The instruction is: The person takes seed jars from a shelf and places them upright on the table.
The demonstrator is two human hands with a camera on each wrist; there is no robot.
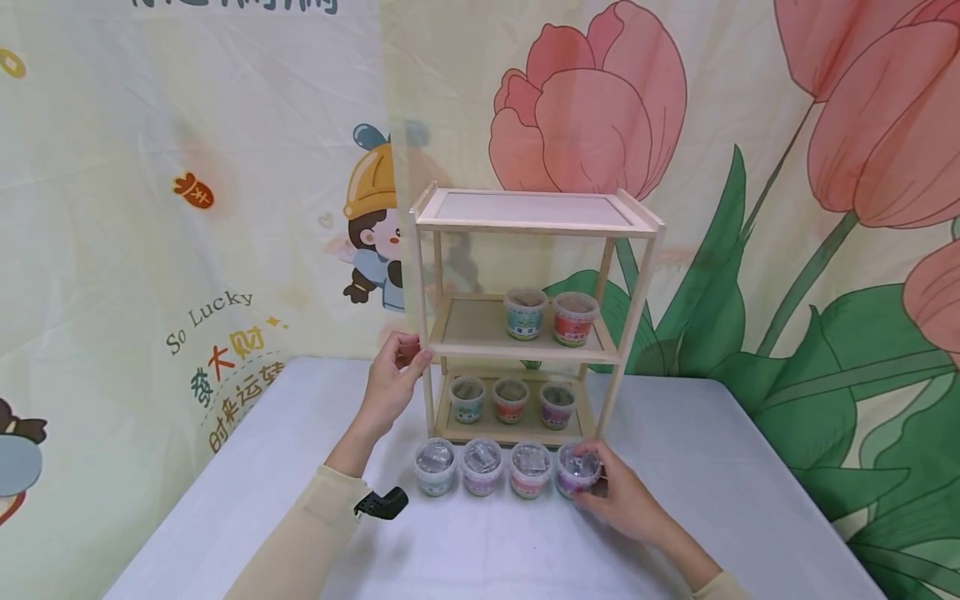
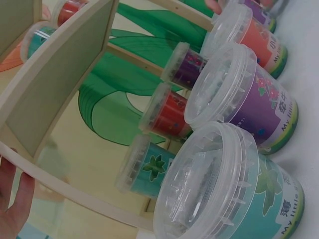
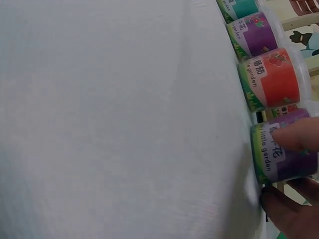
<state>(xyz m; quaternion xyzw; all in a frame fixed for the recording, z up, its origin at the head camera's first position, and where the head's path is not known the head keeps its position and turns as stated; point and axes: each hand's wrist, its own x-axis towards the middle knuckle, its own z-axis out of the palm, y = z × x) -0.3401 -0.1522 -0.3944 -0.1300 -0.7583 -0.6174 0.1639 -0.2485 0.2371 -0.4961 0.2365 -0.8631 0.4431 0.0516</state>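
Note:
My right hand (image 1: 626, 496) grips a purple plant tub (image 3: 286, 154) with a clear lid, at the right end of a front row. The row stands on the table before a wooden rack (image 1: 536, 225). Left of that tub stand a red tub (image 3: 273, 79), another purple tub (image 2: 261, 107) and a teal tub (image 2: 271, 194), all lidded. With thumb and fingers my left hand (image 1: 392, 383) holds the rack's left front post, level with the middle shelf. In the left wrist view, its fingers (image 2: 22, 196) lie against the shelf's corner.
On the middle shelf are a teal tub (image 1: 523, 317) and a red tub (image 1: 574, 321). The bottom shelf bears teal (image 1: 468, 404), red (image 1: 511, 404) and purple (image 1: 557, 408) tubs. A white cloth (image 1: 675, 442) covers the table. Behind hangs a printed backdrop (image 1: 300, 150).

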